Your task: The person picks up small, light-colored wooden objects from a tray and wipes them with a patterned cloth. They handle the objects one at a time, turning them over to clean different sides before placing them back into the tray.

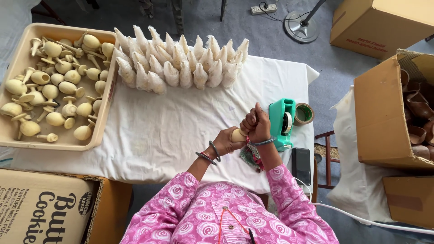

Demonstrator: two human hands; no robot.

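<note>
Cream piece point(238, 134) gripped between hands point(244, 131).

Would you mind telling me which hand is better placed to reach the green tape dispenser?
Probably the right hand: it is right beside the green tape dispenser, while the left hand sits farther away, cupping the cream wooden piece from below.

tan tray point(18, 58) of wooden pieces, wrapped bundles point(181, 68), phone point(301, 165), cardboard boxes point(377, 117)

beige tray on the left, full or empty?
Nearly full. The beige tray holds a loose pile of cream wooden knobs covering most of its floor; bare patches show only near its front edge.
</note>
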